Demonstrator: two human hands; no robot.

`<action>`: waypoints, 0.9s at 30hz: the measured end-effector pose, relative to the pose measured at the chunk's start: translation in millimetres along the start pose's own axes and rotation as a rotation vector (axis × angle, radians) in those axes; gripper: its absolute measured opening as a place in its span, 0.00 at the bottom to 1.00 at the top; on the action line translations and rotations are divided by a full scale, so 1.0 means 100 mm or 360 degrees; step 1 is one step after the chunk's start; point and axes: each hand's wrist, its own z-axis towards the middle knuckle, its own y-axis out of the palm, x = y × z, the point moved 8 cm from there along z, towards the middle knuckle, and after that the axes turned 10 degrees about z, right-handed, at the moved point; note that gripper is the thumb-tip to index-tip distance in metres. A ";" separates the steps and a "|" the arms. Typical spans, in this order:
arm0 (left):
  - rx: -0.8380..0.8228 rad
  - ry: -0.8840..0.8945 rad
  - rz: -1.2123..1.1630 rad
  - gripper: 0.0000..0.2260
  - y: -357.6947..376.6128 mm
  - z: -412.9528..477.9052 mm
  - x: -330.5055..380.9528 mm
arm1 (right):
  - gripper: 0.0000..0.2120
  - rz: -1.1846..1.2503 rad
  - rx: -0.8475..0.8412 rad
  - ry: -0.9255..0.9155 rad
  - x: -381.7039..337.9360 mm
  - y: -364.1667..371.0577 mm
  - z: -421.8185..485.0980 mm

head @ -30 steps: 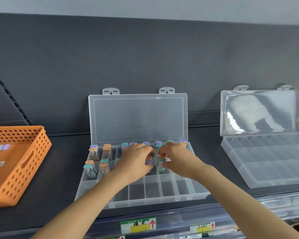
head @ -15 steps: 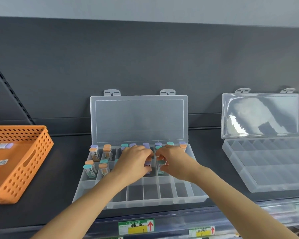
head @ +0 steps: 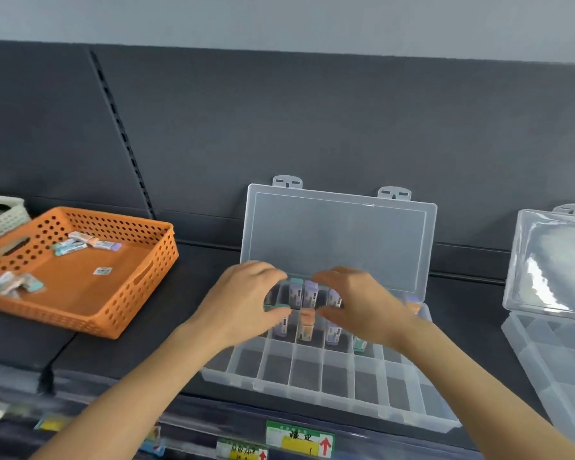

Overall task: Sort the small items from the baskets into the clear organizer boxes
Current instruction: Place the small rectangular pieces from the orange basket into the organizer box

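Note:
The open clear organizer box (head: 307, 375) lies on the dark shelf with its lid (head: 336, 240) leaning on the back wall. Several small capped items (head: 306, 327) with purple, orange and teal tops stand in its back and middle rows; the front row holds nothing. My left hand (head: 243, 303) hovers over the left part of those rows, fingers curved, thumb by a teal cap. Over the right part is my right hand (head: 362, 307), fingers and thumb spread around a purple-capped item without pinching it. The orange basket (head: 80, 315) at the left holds several loose items (head: 80, 243).
A second clear organizer box (head: 551, 356) stands open at the right edge, its compartments bare. A pale woven basket (head: 0, 217) sits behind the orange one at far left. Price labels (head: 299, 439) line the shelf's front edge below.
The view has swung left, so the orange basket's inside now shows. Both hands have loosened and drawn apart over the box instead of pinching items together.

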 end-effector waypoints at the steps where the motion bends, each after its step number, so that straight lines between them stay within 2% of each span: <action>1: 0.0013 -0.0044 -0.0004 0.24 -0.04 -0.07 -0.10 | 0.19 0.0007 -0.0022 -0.0049 -0.08 0.04 0.05; 12: 0.0140 -0.0441 0.0014 0.24 -0.38 -0.77 -1.21 | 0.22 0.0050 -0.0170 -0.0326 -1.11 0.46 0.58; 17: 0.0161 -0.0522 0.0025 0.24 -0.51 -1.01 -1.91 | 0.23 0.0102 -0.0149 -0.0391 -1.64 0.66 0.90; 20: 0.0125 -0.0536 0.0040 0.24 -0.57 -1.18 -2.35 | 0.19 0.0113 -0.0144 -0.0428 -1.95 0.86 1.11; 27: 0.0047 -0.0562 0.0044 0.24 -0.65 -1.44 -3.25 | 0.15 0.0113 -0.0109 -0.0354 -2.35 1.36 1.60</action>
